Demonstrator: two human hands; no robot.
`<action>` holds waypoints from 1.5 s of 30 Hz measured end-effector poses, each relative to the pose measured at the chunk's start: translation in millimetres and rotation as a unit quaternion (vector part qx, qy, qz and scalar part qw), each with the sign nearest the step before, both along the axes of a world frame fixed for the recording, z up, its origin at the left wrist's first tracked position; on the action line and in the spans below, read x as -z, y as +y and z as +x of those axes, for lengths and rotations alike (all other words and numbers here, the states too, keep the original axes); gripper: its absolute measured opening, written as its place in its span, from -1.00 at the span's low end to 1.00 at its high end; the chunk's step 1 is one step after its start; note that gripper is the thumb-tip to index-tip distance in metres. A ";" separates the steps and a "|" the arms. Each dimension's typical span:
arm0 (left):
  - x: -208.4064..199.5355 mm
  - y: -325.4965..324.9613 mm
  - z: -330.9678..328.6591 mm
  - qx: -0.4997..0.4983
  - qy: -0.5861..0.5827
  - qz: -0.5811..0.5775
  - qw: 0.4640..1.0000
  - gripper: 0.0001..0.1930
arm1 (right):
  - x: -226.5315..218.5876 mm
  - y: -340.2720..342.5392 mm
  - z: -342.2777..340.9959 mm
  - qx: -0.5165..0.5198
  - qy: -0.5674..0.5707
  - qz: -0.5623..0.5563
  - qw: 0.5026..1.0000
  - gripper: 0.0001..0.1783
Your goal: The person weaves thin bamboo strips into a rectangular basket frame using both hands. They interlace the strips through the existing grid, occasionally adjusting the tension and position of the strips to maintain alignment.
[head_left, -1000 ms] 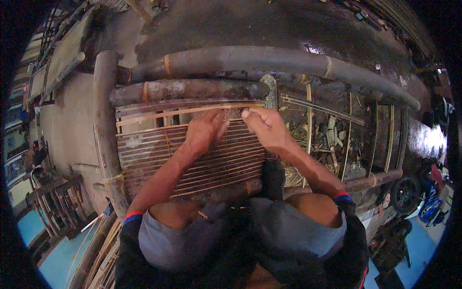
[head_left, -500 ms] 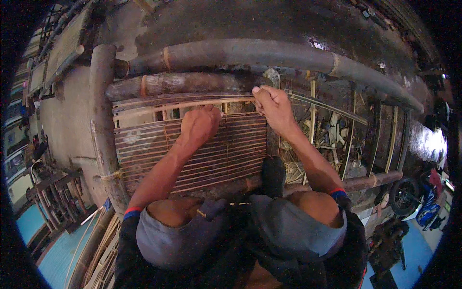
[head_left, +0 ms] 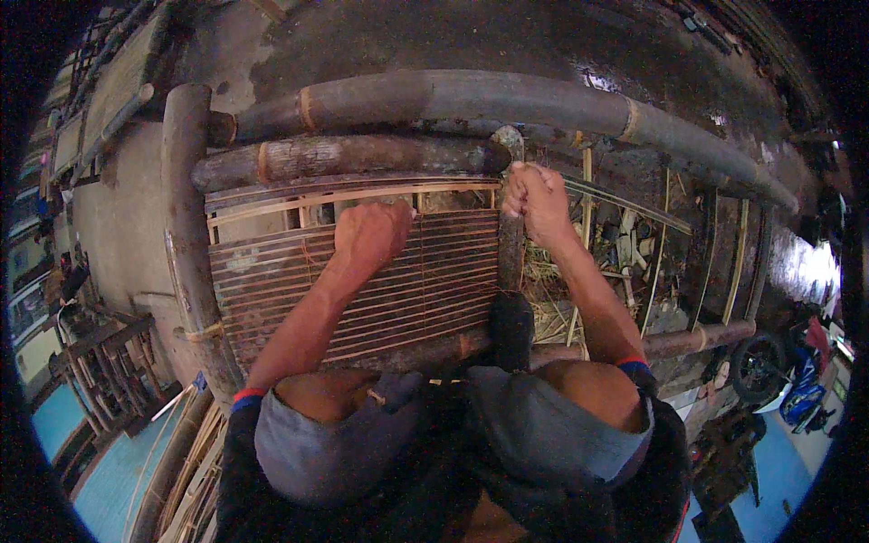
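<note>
A bamboo frame (head_left: 190, 244) spans the space in front of my knees, with a panel of thin bamboo slats (head_left: 389, 281) laid in parallel rows across it. Over the upper slats is my left hand (head_left: 373, 231), its fingers curled closed; a small pale tip shows at its thumb side, but what it grips cannot be made out. Near the right ends of the top strips (head_left: 353, 196), beside the middle bamboo post (head_left: 510, 244), my right hand (head_left: 540, 204) is closed in a pinch. Anything within it is hidden or too thin to name.
A thick bamboo pole (head_left: 471, 95) runs along the far side. Right of the post are open crossbars (head_left: 663, 249) above scattered bamboo scraps (head_left: 625, 249). Bundled strips (head_left: 195, 475) lie at lower left, a small wooden stand (head_left: 109, 348) at left, a wheel (head_left: 759, 366) at right.
My right hand has moved right, off the strip ends and past the post. My left hand has shifted slightly left and stays closed. The strips' right ends are now uncovered.
</note>
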State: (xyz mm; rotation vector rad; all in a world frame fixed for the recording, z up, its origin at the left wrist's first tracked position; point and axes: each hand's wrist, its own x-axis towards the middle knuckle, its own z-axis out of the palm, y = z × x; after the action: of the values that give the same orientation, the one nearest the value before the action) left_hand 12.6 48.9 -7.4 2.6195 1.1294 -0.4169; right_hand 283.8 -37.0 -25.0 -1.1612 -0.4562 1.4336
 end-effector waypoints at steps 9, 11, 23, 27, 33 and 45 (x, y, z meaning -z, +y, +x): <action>-0.1 -6.8 -2.2 0.040 -0.105 0.014 0.994 -0.85 | -85.7 4.3 -41.5 -0.164 -0.293 0.070 0.939 -0.56; -2.7 -9.9 -5.4 0.076 -0.177 0.024 0.981 -0.87 | -100.3 2.1 -51.0 -0.209 -0.336 0.077 0.915 -0.57; 28.1 -8.4 7.1 0.036 -0.384 -0.260 0.885 -0.83 | -142.8 10.1 -95.3 -0.242 -0.389 0.177 0.871 -0.69; 22.3 -11.2 7.8 0.021 -0.348 -0.255 0.902 -0.80 | -123.9 8.3 -80.6 -0.205 -0.342 0.096 0.912 -0.67; -27.3 -12.3 -29.6 0.033 -0.390 -0.001 0.920 -0.80 | -56.3 0.6 -9.7 -0.104 -0.525 0.087 0.840 -0.69; -73.4 13.3 -119.5 -0.030 -0.159 0.200 0.966 -0.92 | -63.0 11.0 -125.0 -0.194 -0.599 0.246 0.737 -0.71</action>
State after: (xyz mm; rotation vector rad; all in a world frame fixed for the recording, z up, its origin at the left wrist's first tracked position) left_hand -106.8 62.2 65.9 2.8321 1.2808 0.2689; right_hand 158.7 -26.0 38.0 -1.4567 -1.9503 0.5771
